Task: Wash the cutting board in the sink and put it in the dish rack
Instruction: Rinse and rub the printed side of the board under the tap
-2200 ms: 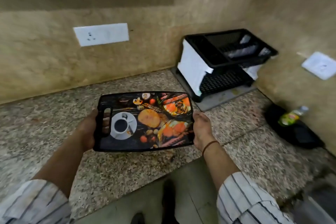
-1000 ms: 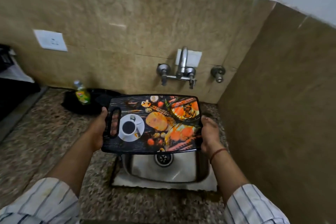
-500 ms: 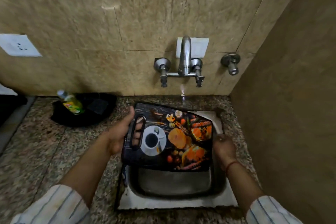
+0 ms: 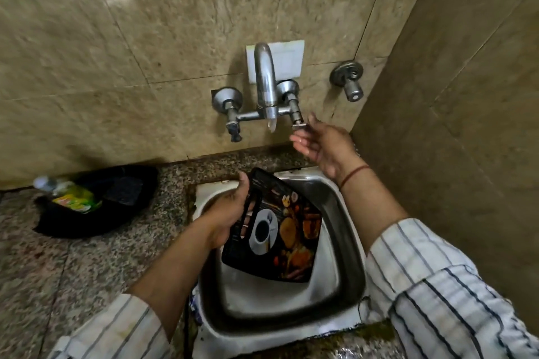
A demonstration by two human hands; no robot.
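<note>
The board sits tilted in the sink, the left hand clamped on its handle slot. The right hand reaches the right tap knob, fingers apart and curled just under it, not yet gripping. To do this well, the person should turn the knob gently and hold the board's printed face under the spout. A bottle lies in a black tray on the bench, well apart; nothing blocks the tap.
</note>
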